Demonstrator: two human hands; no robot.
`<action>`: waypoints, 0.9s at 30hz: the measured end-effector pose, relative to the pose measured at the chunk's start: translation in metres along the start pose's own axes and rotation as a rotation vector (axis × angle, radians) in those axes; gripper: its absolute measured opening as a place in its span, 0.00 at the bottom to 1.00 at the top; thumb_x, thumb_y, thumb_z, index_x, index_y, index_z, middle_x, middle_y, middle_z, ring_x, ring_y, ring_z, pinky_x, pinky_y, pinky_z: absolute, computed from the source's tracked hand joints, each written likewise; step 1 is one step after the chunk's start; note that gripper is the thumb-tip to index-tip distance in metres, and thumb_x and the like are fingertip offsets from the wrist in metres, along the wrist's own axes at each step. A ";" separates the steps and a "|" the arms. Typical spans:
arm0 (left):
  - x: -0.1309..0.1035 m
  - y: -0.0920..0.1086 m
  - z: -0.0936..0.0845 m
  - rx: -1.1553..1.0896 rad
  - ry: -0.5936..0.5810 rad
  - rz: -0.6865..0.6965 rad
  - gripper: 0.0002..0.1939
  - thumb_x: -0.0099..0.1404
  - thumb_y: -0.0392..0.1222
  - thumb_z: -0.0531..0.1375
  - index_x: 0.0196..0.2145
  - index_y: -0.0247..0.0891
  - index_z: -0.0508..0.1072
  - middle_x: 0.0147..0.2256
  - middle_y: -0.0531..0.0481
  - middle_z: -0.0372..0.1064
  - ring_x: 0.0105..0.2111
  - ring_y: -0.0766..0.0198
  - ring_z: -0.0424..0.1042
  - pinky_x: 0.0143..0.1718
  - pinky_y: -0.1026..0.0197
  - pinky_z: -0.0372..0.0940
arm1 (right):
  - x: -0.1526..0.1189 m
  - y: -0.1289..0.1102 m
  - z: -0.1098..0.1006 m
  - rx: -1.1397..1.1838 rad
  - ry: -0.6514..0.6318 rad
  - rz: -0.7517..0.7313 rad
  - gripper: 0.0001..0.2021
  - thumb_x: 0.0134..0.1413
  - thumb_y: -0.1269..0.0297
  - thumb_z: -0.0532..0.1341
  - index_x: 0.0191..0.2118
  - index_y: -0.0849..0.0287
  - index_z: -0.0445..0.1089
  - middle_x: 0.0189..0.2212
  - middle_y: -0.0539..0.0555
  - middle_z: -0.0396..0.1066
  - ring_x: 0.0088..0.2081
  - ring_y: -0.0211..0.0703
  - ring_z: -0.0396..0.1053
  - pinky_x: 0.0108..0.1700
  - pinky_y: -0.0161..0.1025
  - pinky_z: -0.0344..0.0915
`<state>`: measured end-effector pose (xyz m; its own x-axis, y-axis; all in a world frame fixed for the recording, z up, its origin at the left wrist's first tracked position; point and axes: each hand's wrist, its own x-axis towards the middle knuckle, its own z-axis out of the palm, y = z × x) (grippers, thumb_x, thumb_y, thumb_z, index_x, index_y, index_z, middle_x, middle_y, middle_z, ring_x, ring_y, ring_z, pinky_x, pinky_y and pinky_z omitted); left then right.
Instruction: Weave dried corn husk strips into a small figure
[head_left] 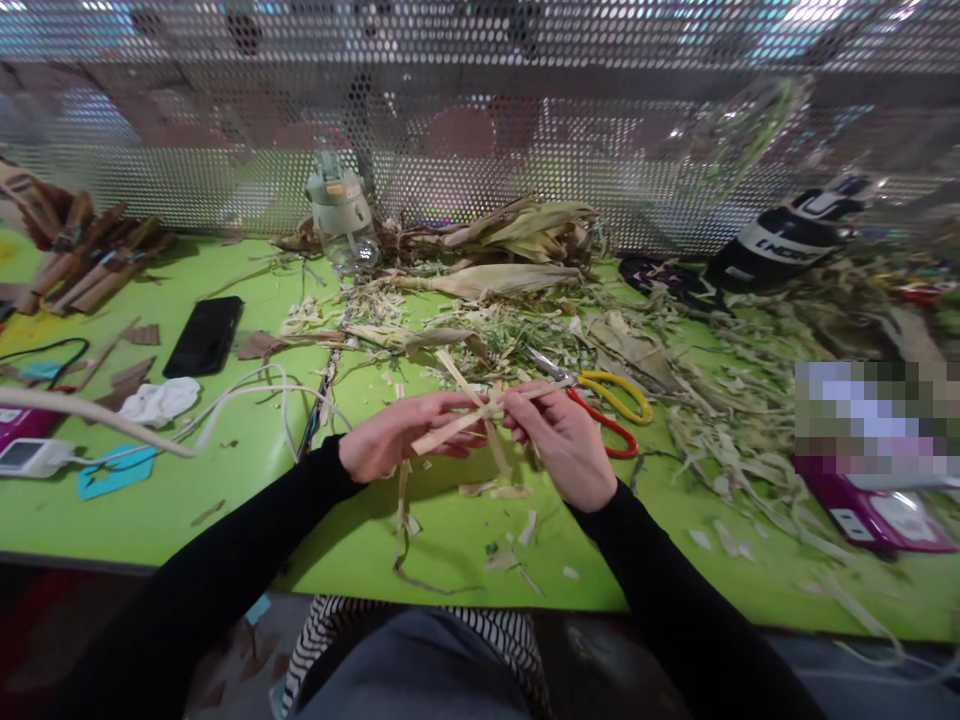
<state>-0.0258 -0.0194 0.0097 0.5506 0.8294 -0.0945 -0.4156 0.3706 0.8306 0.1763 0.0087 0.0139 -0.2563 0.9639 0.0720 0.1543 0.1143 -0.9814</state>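
Observation:
Between my hands is a small star-like piece of crossed pale corn husk strips (454, 428), held above the green table. My left hand (409, 432) has its fingers reaching behind the strips, closed on them from the left. With thumb and finger, my right hand (562, 440) pinches the strips near their crossing. Just behind the right hand lie scissors (616, 398) with one yellow and one red handle loop. Husk scraps (511, 491) are scattered on the tabletop below my hands.
Dried corn husks (517, 280) and shreds heap along the perforated metal screen (450, 180). A clear bottle (341, 225) and a black bottle (784, 240) stand or lean there. Left are a phone (204, 336), white cables (247, 385) and tissue (159, 400); purple power strip (847, 510) right.

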 end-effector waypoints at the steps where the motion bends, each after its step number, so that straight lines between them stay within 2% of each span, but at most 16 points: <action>1: 0.000 0.000 -0.001 -0.016 0.006 -0.014 0.30 0.57 0.58 0.61 0.50 0.34 0.72 0.46 0.36 0.73 0.44 0.53 0.74 0.50 0.51 0.66 | 0.000 0.001 -0.001 -0.002 -0.005 -0.002 0.16 0.53 0.49 0.61 0.33 0.60 0.67 0.23 0.48 0.65 0.22 0.32 0.61 0.24 0.32 0.61; 2: 0.001 0.000 -0.002 -0.009 0.038 -0.022 0.29 0.57 0.59 0.61 0.48 0.34 0.73 0.44 0.37 0.75 0.42 0.54 0.75 0.49 0.52 0.66 | 0.000 0.001 -0.002 -0.014 -0.030 -0.004 0.16 0.54 0.49 0.60 0.33 0.60 0.67 0.23 0.48 0.66 0.23 0.33 0.62 0.24 0.32 0.62; 6: 0.009 -0.013 0.000 0.083 0.218 -0.058 0.22 0.54 0.49 0.67 0.43 0.34 0.74 0.37 0.43 0.77 0.33 0.63 0.77 0.44 0.57 0.69 | 0.000 0.003 -0.002 -0.121 -0.157 -0.023 0.15 0.56 0.50 0.59 0.34 0.59 0.67 0.28 0.50 0.68 0.26 0.35 0.64 0.27 0.34 0.64; 10: 0.015 -0.019 0.003 -0.035 0.406 0.045 0.17 0.52 0.44 0.69 0.37 0.35 0.73 0.32 0.49 0.77 0.29 0.67 0.76 0.38 0.63 0.71 | 0.001 0.003 0.000 -0.274 -0.168 -0.029 0.15 0.56 0.50 0.58 0.36 0.58 0.65 0.29 0.50 0.67 0.28 0.37 0.65 0.29 0.36 0.64; 12: 0.015 -0.016 0.003 -0.102 0.434 0.049 0.14 0.54 0.41 0.67 0.38 0.35 0.73 0.31 0.51 0.77 0.28 0.69 0.76 0.35 0.67 0.71 | 0.001 0.002 0.001 -0.257 -0.206 -0.029 0.15 0.58 0.51 0.56 0.41 0.57 0.65 0.31 0.51 0.68 0.31 0.39 0.67 0.32 0.38 0.67; 15: 0.013 -0.012 0.004 -0.153 0.367 -0.018 0.12 0.59 0.39 0.64 0.41 0.34 0.73 0.32 0.48 0.77 0.25 0.70 0.75 0.31 0.69 0.70 | 0.001 0.001 0.001 -0.137 -0.261 -0.006 0.17 0.63 0.54 0.51 0.52 0.55 0.62 0.37 0.53 0.70 0.39 0.43 0.70 0.40 0.43 0.70; 17: 0.012 -0.012 0.004 -0.168 0.302 -0.041 0.11 0.60 0.38 0.63 0.41 0.33 0.73 0.33 0.46 0.77 0.24 0.71 0.74 0.30 0.70 0.70 | 0.001 0.001 0.000 -0.088 -0.276 0.017 0.17 0.63 0.55 0.50 0.54 0.54 0.61 0.39 0.53 0.70 0.42 0.43 0.70 0.43 0.44 0.70; 19: 0.011 -0.013 0.003 -0.190 0.237 -0.040 0.10 0.60 0.38 0.63 0.40 0.32 0.73 0.33 0.46 0.77 0.23 0.71 0.74 0.29 0.70 0.70 | 0.002 0.001 -0.001 -0.074 -0.305 0.038 0.16 0.62 0.55 0.52 0.52 0.55 0.64 0.39 0.53 0.70 0.41 0.43 0.70 0.44 0.44 0.69; 21: 0.010 -0.015 0.003 -0.218 0.170 -0.037 0.11 0.59 0.39 0.65 0.39 0.32 0.74 0.31 0.47 0.77 0.23 0.71 0.74 0.28 0.71 0.70 | 0.003 0.004 -0.002 -0.061 -0.328 0.070 0.15 0.59 0.53 0.55 0.45 0.57 0.67 0.37 0.53 0.70 0.38 0.42 0.70 0.41 0.42 0.69; 24: 0.010 -0.016 0.004 -0.217 0.073 -0.038 0.13 0.58 0.41 0.66 0.39 0.32 0.75 0.31 0.46 0.77 0.25 0.69 0.75 0.29 0.71 0.70 | 0.004 0.011 -0.001 0.023 -0.314 0.122 0.15 0.54 0.51 0.59 0.36 0.58 0.66 0.33 0.52 0.70 0.33 0.39 0.69 0.36 0.39 0.68; 27: 0.009 -0.017 0.006 -0.168 0.047 -0.028 0.15 0.58 0.43 0.65 0.40 0.30 0.75 0.34 0.41 0.78 0.28 0.67 0.77 0.34 0.68 0.71 | 0.004 0.020 0.007 0.102 -0.346 0.127 0.12 0.53 0.53 0.60 0.33 0.58 0.65 0.29 0.50 0.67 0.30 0.37 0.67 0.34 0.38 0.67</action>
<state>-0.0091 -0.0204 -0.0018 0.5307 0.8350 -0.1455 -0.5177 0.4553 0.7243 0.1720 0.0135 -0.0067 -0.5509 0.8287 -0.0988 0.1143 -0.0424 -0.9925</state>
